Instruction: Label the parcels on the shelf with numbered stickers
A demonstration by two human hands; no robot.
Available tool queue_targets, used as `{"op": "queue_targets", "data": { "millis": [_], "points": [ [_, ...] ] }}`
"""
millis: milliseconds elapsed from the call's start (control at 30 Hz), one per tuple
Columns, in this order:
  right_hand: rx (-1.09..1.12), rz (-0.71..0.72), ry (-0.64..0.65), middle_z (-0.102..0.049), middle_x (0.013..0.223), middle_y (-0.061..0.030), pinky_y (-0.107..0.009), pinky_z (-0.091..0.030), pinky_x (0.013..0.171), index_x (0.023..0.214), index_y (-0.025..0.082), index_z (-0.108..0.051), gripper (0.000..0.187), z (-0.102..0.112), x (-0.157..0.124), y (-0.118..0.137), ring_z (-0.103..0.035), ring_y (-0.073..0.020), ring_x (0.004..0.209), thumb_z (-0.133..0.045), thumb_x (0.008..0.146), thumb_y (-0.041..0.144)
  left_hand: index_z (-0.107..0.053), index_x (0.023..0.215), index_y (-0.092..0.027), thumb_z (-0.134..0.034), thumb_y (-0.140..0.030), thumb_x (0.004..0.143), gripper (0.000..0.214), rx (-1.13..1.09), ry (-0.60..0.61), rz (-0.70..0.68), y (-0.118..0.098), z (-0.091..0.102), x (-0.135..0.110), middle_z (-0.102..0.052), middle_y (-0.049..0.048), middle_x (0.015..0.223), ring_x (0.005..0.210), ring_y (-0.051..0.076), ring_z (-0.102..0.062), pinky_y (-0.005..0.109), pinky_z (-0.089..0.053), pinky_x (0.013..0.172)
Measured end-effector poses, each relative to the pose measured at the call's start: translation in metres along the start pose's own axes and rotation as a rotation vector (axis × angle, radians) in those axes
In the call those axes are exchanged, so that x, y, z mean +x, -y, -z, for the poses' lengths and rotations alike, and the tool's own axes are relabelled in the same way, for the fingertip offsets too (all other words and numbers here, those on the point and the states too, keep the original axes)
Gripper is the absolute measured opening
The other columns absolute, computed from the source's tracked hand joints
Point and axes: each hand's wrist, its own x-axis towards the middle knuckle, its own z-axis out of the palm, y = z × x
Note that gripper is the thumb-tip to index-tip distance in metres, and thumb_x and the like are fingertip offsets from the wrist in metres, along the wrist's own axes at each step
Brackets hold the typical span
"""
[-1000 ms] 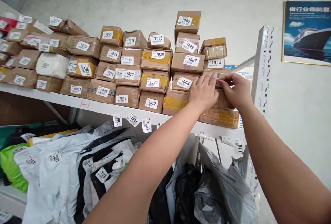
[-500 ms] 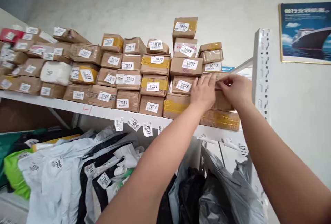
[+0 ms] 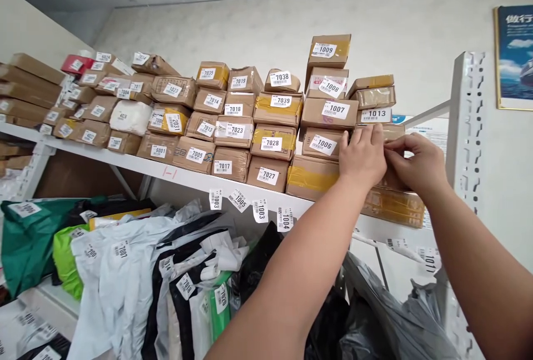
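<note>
My left hand (image 3: 362,156) rests with its fingers stretched against a cardboard box in the stack below the box labelled 1013 (image 3: 373,115). Close beside it, my right hand (image 3: 421,161) has its thumb and forefinger pinched together at the front of that same stack. Whatever sits in the pinch is hidden. Left of my hands stand the box labelled 1006 (image 3: 321,143) and the box labelled 1007 (image 3: 331,110). A long taped box (image 3: 393,206) lies beneath both hands at the shelf edge.
More labelled boxes (image 3: 270,142) fill the white shelf (image 3: 187,177) leftward. Loose number labels (image 3: 260,211) hang on its front edge. Plastic mailing bags (image 3: 120,282) crowd the level below. A perforated white post (image 3: 466,127) rises at the right; a framed poster (image 3: 516,60) hangs beyond.
The view has swung left, so the shelf and boxes appear farther right. Both hands remain at the same stack, with little change in finger position.
</note>
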Motion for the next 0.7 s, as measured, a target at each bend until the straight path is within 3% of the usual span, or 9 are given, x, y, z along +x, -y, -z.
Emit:
{"op": "queue_targets", "data": {
  "millis": [300, 400, 467, 533, 600, 700],
  "points": [
    [0.240, -0.004, 0.067, -0.076, 0.099, -0.0073, -0.042, -0.047, 0.100, 0.072, 0.027, -0.070, 0.011, 0.003, -0.004, -0.016, -0.069, -0.0258, 0.108, -0.076, 0.069, 0.019, -0.041, 0.147, -0.012, -0.023, -0.018, 0.099, 0.051, 0.006, 0.018, -0.020, 0.005, 0.001, -0.003, -0.049, 0.0099, 0.149, 0.136, 0.021, -0.042, 0.046, -0.033, 0.117],
    [0.479, -0.038, 0.079, -0.074, 0.092, -0.0102, -0.048, -0.049, 0.099, 0.070, 0.026, -0.069, 0.015, 0.009, -0.003, -0.012, -0.068, -0.0301, 0.109, -0.081, 0.065, 0.031, -0.041, 0.147, -0.013, -0.028, -0.018, 0.098, 0.051, -0.022, 0.034, -0.040, 0.008, -0.001, -0.002, -0.049, 0.0102, 0.149, 0.137, 0.022, -0.042, 0.046, -0.033, 0.118],
    [0.683, -0.048, -0.020, -0.070, 0.081, -0.0092, -0.049, -0.052, 0.093, 0.069, 0.026, -0.065, 0.029, 0.020, -0.002, -0.005, -0.071, -0.0306, 0.097, -0.087, 0.059, 0.040, -0.040, 0.147, -0.016, -0.032, -0.017, 0.096, 0.052, -0.072, 0.055, -0.047, 0.011, 0.002, 0.001, -0.049, 0.0095, 0.148, 0.137, 0.022, -0.042, 0.047, -0.030, 0.119],
    [0.776, -0.067, -0.209, -0.065, 0.073, -0.0059, -0.052, -0.054, 0.089, 0.068, 0.026, -0.059, 0.040, 0.036, -0.007, 0.006, -0.072, -0.0296, 0.085, -0.090, 0.055, 0.048, -0.038, 0.148, -0.017, -0.036, -0.016, 0.094, 0.054, -0.133, 0.072, -0.073, 0.016, 0.013, 0.002, -0.046, 0.0093, 0.151, 0.138, 0.022, -0.041, 0.049, -0.027, 0.121],
    [0.747, -0.141, -0.371, -0.061, 0.069, -0.0035, -0.056, -0.055, 0.088, 0.066, 0.027, -0.054, 0.044, 0.052, -0.026, 0.022, -0.072, -0.0304, 0.082, -0.090, 0.054, 0.051, -0.035, 0.148, -0.016, -0.040, -0.017, 0.093, 0.055, -0.203, 0.068, -0.121, 0.027, 0.037, -0.004, -0.042, 0.0102, 0.153, 0.141, 0.023, -0.038, 0.048, -0.026, 0.122],
    [0.691, -0.376, -0.414, -0.060, 0.064, -0.0017, -0.057, -0.056, 0.088, 0.061, 0.028, -0.055, 0.037, 0.060, -0.090, 0.061, -0.072, -0.0308, 0.083, -0.089, 0.058, 0.044, -0.051, 0.132, -0.021, -0.047, -0.019, 0.093, 0.040, -0.347, -0.008, -0.110, 0.055, 0.086, -0.041, -0.049, 0.0084, 0.144, 0.134, 0.023, -0.044, 0.043, -0.036, 0.116]
  ]
}}
